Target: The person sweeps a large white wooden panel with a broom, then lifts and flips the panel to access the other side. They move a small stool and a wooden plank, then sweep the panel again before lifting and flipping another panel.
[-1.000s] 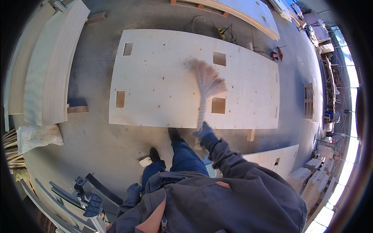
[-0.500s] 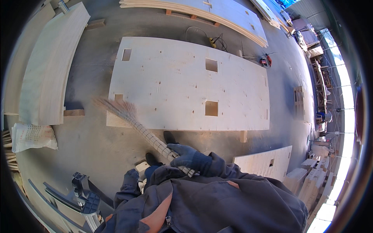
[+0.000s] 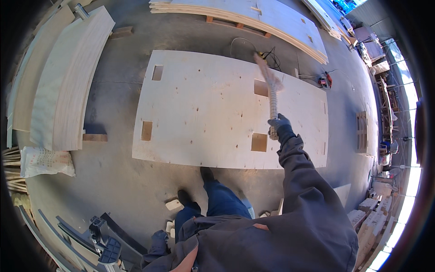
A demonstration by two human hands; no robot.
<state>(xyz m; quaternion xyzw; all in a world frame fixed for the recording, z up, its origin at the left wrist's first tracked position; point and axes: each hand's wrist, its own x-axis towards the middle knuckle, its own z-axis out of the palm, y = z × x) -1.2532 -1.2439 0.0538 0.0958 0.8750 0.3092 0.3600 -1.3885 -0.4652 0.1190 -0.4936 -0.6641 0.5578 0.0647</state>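
Observation:
A large pale plywood panel [image 3: 204, 109] with several square cutouts lies flat on the concrete floor in front of me. My right hand [image 3: 278, 124], in a dark glove, reaches out over the panel's right part and grips the handle of a long brush [image 3: 271, 86]. The brush is blurred and points away from me toward the panel's far edge. My left hand [image 3: 157, 242], also in dark cloth, hangs low by my hip, away from the panel; whether its fingers are closed does not show. My feet [image 3: 206, 174] stand at the panel's near edge.
Stacked curved boards [image 3: 68, 81] lie to the left, a white sack [image 3: 45, 161] below them. More panels [image 3: 244, 13] are stacked at the back. A red power tool [image 3: 324, 81] with cable sits beyond the panel. Metal rails [image 3: 90, 235] lie lower left, small wood blocks [image 3: 174, 205] by my feet.
The brush has swung from low over the panel's near left edge to up over its far right part. My right arm has stretched out forward with it.

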